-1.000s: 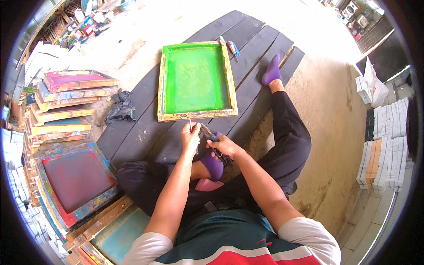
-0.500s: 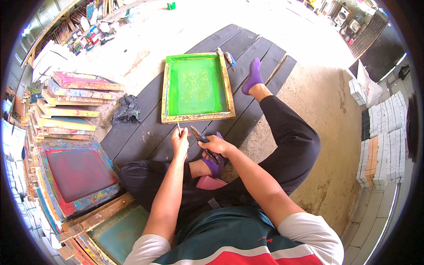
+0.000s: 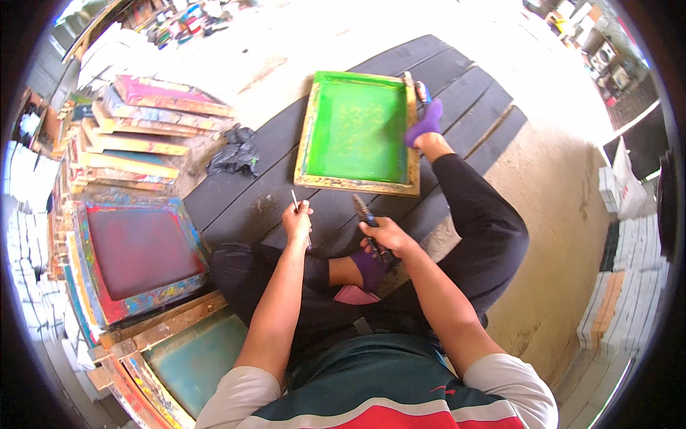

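My left hand (image 3: 298, 223) is closed around a thin stick-like tool (image 3: 294, 198) whose pale tip points up and away; its exact kind is too small to make out. In my right hand (image 3: 386, 236) is a pair of pliers (image 3: 362, 209) with dark handles, its jaws pointing forward, apart from the thin tool. Just beyond both hands, a wooden-framed printing screen (image 3: 305, 146) with bright green mesh (image 3: 357, 132) lies on a black slatted platform (image 3: 268, 196). My foot in a purple sock (image 3: 426, 121) rests against or close beside the screen's right edge.
A crumpled black plastic bag (image 3: 236, 151) lies left of the screen. Stacked frames (image 3: 161, 107) and a dark red screen (image 3: 146, 247) stand at my left. Small tools (image 3: 422, 91) sit by the screen's far right corner. White stacked blocks (image 3: 629, 279) line the right side.
My hands have moved apart, so the pliers now sit farther from the thin tool. The view has shifted, and my outstretched foot has come closer to the screen's right edge.
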The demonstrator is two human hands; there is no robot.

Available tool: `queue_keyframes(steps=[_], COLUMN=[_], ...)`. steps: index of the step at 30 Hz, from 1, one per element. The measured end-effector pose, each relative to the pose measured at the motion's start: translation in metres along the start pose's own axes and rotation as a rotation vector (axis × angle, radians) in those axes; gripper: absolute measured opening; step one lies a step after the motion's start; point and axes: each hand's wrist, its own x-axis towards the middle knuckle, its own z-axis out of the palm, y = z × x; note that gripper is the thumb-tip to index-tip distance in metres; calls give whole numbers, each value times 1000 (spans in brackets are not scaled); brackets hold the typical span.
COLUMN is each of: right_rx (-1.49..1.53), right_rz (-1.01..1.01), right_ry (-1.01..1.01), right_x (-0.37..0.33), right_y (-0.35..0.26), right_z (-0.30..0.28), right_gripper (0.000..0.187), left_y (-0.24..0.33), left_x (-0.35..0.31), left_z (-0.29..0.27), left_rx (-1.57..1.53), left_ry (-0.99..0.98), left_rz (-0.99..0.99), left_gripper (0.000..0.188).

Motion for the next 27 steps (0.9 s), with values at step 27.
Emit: queue_keyframes(steps=[27], right_rx=[-15], right_rz=[236], right_ry=[449], right_x=[41], right_y=[49], right_z=[-116], right_gripper=[35], left_y=[-20], left_x=[15], left_z=[19], left_rx=[111], left_ry=[175], left_rz=[-92], left_gripper=[26])
